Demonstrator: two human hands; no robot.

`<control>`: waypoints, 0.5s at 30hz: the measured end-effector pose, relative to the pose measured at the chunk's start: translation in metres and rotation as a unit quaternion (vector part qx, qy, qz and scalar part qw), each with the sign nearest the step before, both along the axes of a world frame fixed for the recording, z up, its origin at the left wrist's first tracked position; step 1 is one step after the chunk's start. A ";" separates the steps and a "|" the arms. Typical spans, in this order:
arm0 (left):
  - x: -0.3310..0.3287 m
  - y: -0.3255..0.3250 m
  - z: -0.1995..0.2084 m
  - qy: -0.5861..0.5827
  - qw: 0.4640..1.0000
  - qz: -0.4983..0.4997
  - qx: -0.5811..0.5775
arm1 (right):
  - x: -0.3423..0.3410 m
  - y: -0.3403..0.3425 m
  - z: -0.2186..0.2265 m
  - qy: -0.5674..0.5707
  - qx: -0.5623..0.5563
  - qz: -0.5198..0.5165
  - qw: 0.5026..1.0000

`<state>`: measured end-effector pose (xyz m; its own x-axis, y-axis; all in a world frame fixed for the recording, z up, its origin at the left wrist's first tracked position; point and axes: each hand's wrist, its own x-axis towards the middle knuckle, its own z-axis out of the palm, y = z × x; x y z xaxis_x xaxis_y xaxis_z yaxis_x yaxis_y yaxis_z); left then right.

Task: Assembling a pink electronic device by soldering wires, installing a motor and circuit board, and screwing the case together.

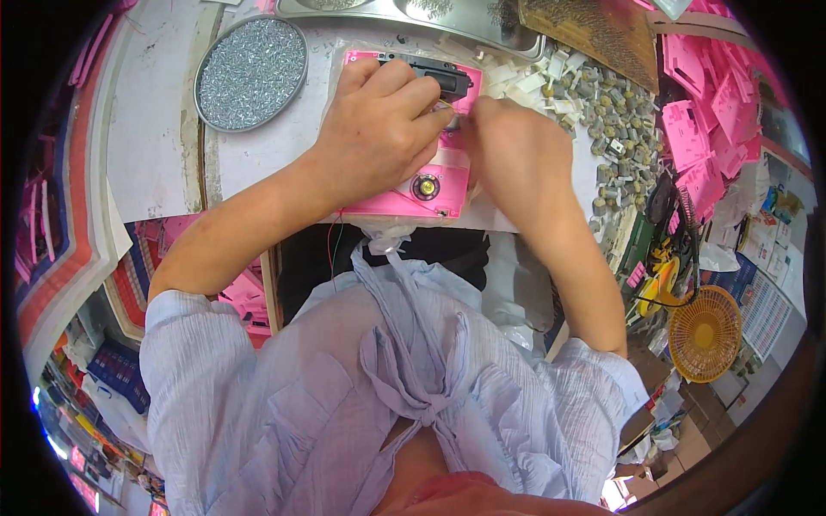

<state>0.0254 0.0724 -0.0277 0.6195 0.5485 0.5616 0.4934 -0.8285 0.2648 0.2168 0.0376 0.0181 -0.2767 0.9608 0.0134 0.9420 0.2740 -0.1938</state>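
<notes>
A pink plastic casing (391,205) lies on the table in front of me, on a sheet of clear plastic. Along its far end runs a black oblong part (453,82), and a round black-rimmed part with a brass-coloured middle (425,187) sits at its near end. My left hand (379,120) rests over the casing, fingers curled, with thumb and forefinger close together beside a thin yellow wire; what they pinch is hidden. At the casing's right edge, my right hand (520,155) is closed, its fingertips hidden and slightly blurred. Thin red and green wires (334,245) hang off the near edge.
A round metal dish of small screws (251,73) stands at the left. White plastic pieces (542,77) and small greyish cylindrical parts (615,129) are heaped at the right. Beyond are a metal tray (413,13), a brown board (594,34), stacked pink casings (705,112) and a yellow basket (705,334).
</notes>
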 end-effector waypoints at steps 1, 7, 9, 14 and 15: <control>-0.001 -0.001 -0.001 0.002 1.000 0.008 0.005 | 0.009 0.003 -0.003 0.045 -0.014 0.006 0.999; 0.001 -0.001 0.005 0.015 0.999 -0.006 -0.033 | 0.035 0.009 -0.022 0.427 -0.297 -0.219 0.826; -0.001 0.003 0.005 0.018 0.999 -0.028 -0.035 | 0.035 0.006 -0.025 0.429 -0.286 -0.221 0.828; 0.003 0.021 0.012 -0.016 0.998 -0.031 -0.052 | 0.020 -0.007 -0.026 0.408 -0.116 -0.147 0.893; 0.005 0.026 0.014 -0.024 0.996 -0.043 -0.068 | 0.016 -0.007 -0.025 0.377 -0.093 -0.132 0.912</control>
<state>0.0303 0.0985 -0.0140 0.6418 0.5673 0.5160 0.4056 -0.8222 0.3993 0.2329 0.0305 -0.0073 -0.0158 0.9977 -0.0654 0.5511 -0.0459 -0.8332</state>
